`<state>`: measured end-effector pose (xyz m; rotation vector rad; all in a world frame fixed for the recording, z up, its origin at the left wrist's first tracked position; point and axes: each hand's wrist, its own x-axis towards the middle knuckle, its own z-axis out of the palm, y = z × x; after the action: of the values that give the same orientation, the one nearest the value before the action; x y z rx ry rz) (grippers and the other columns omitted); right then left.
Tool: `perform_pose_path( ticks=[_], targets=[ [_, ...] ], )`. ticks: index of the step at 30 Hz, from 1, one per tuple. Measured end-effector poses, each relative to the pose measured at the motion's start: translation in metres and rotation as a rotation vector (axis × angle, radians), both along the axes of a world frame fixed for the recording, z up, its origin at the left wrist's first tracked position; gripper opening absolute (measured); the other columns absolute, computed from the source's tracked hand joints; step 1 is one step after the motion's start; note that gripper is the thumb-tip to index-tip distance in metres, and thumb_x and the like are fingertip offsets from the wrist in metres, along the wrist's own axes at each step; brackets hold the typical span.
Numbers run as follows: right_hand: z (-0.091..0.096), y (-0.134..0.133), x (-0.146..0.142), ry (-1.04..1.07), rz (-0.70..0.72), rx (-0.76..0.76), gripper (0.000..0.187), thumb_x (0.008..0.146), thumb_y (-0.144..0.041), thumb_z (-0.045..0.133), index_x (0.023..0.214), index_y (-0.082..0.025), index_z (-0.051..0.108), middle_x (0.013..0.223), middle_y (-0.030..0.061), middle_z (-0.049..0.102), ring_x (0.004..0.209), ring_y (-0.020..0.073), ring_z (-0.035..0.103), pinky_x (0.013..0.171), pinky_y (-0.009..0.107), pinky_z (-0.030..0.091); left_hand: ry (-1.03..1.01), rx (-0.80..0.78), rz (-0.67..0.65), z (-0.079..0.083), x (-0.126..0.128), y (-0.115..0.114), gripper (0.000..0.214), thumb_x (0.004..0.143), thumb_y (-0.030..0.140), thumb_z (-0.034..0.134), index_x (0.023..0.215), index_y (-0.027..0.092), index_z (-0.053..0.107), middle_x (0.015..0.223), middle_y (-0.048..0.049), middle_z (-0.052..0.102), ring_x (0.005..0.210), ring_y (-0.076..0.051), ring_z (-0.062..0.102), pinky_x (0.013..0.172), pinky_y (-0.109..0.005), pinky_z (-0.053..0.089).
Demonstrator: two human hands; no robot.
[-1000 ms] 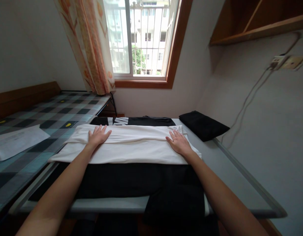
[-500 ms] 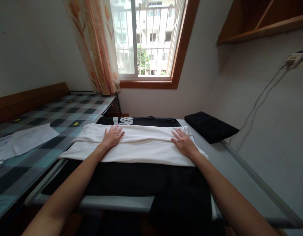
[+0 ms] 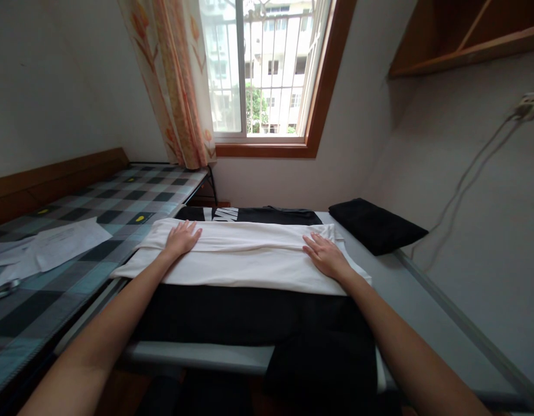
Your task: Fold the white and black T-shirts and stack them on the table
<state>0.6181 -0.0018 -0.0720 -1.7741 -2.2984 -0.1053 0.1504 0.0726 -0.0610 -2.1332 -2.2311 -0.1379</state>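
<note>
A white folded garment (image 3: 245, 263) lies flat across a black garment (image 3: 232, 315), whose far part shows white print beyond it. My left hand (image 3: 182, 238) rests flat on the white cloth toward its left end, fingers spread. On the right end, my right hand (image 3: 325, 254) also lies palm down with fingers outstretched. Neither hand grips the fabric. Part of the black cloth drapes over the near edge of the grey table (image 3: 405, 315).
A folded black cloth (image 3: 375, 225) sits at the table's far right. To the left is a bed with a checked cover (image 3: 163, 185), bearing papers (image 3: 61, 248). A curtain (image 3: 180, 86) hangs beside the barred window, and a cable (image 3: 462, 179) runs down the right wall.
My left hand has slid left along the white cloth. My right hand stays about where it was on the fabric, and the view has shifted slightly.
</note>
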Motion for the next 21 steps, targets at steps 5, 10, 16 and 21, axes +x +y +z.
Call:
perform_pose_path(
  ticks=[5,10,16,21],
  targets=[
    [0.000,0.000,0.001,0.018,0.002,-0.002,0.058,0.098,-0.050,0.026,0.141,-0.018,0.049,0.149,0.0127,0.041,0.139,0.0272,0.035,0.112,0.044,0.029,0.076,0.001,0.016,-0.004,-0.048,0.002,0.065,0.095,0.048,0.021,0.148,0.013,0.036,0.156,-0.0136,0.029,0.144,-0.029,0.024,0.115,-0.046,0.019],
    [0.003,-0.002,-0.001,0.013,-0.002,-0.006,0.058,0.099,-0.049,0.027,0.141,-0.016,0.049,0.149,0.0138,0.041,0.139,0.0274,0.035,0.112,0.043,0.029,0.059,0.004,0.145,-0.002,-0.054,-0.003,0.070,0.093,0.056,0.017,0.150,0.017,0.032,0.158,-0.0103,0.024,0.144,-0.033,0.021,0.113,-0.053,0.021],
    [0.004,-0.002,-0.001,0.022,0.004,0.003,0.058,0.099,-0.049,0.027,0.141,-0.016,0.050,0.149,0.0141,0.042,0.138,0.0281,0.036,0.112,0.044,0.030,-0.051,-0.023,0.272,0.011,-0.062,-0.006,0.079,0.090,0.063,0.018,0.151,0.013,0.028,0.155,-0.0171,0.029,0.130,-0.041,0.042,0.101,-0.056,0.037],
    [0.004,-0.002,0.000,0.037,0.009,0.000,0.057,0.098,-0.049,0.029,0.140,-0.016,0.050,0.149,0.0128,0.042,0.138,0.0275,0.037,0.112,0.043,0.031,-0.095,-0.078,0.332,0.011,-0.094,0.003,0.079,0.089,0.065,0.020,0.141,0.011,0.045,0.130,-0.0226,0.058,0.114,-0.041,0.057,0.090,-0.051,0.045]
  ],
)
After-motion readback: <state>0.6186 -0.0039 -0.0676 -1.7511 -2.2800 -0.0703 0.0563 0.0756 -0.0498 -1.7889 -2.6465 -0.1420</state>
